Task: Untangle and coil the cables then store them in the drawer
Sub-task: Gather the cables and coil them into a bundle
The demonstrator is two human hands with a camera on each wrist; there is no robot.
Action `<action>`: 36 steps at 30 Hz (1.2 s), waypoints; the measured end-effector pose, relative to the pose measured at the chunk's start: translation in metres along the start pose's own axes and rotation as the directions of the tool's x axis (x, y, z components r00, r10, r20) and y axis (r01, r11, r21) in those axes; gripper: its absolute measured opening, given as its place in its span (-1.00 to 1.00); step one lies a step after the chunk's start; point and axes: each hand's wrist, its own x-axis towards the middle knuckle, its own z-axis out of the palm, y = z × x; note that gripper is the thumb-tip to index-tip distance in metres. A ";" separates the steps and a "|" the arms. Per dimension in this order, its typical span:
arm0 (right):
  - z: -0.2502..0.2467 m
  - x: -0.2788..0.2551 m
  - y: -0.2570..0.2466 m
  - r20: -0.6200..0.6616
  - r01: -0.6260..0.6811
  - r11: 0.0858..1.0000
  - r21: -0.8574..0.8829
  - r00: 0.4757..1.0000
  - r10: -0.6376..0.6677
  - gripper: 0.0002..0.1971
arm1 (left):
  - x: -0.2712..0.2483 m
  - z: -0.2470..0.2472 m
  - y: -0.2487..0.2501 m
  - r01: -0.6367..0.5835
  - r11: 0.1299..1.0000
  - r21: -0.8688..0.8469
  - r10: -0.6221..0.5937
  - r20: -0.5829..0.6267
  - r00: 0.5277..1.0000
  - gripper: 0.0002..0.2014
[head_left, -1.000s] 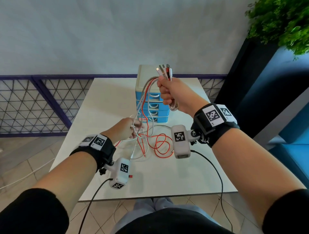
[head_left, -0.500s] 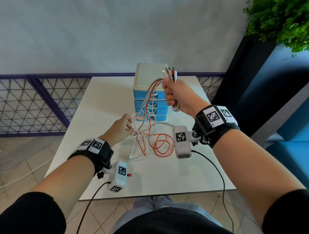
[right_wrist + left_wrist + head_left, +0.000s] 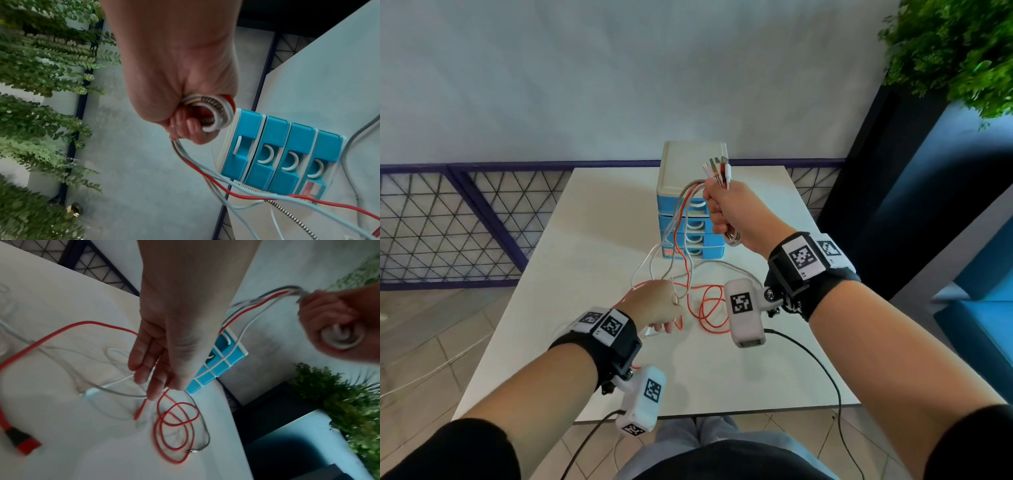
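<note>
White desk (image 3: 592, 219) against a pale wall, blue drawer unit (image 3: 690, 209) at the back. Right hand (image 3: 732, 212) is up high, fist clenched round the cables (image 3: 688, 240) with plugs poking out the top. Strands hang down and leftward to the tangle, where the left hand (image 3: 654, 305) hovers, fingers loose, gripping nothing I can make out.

cables (image 3: 688, 219): red, white, braided (tangled) | hanging from raised bundle onto table | drawer unit (image 3: 693, 219): blue, four drawers closed
</note>
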 end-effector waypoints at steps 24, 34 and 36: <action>-0.028 0.021 0.044 -0.359 -0.251 0.915 -0.316 0.924 0.130 -0.71 | -0.003 -0.114 -0.050 -0.259 0.677 -0.689 -0.326 -0.596 0.734 -0.71; -0.025 0.017 0.041 -0.080 -0.195 0.952 0.235 0.973 0.219 -0.70 | -0.012 -0.119 -0.032 -0.531 0.276 -0.802 -0.124 -0.577 0.807 -0.71; -0.027 0.016 0.044 0.014 -0.188 0.944 0.270 0.981 0.192 -0.71 | -0.018 -0.123 -0.022 -0.536 0.210 -0.818 -0.047 -0.556 0.830 -0.71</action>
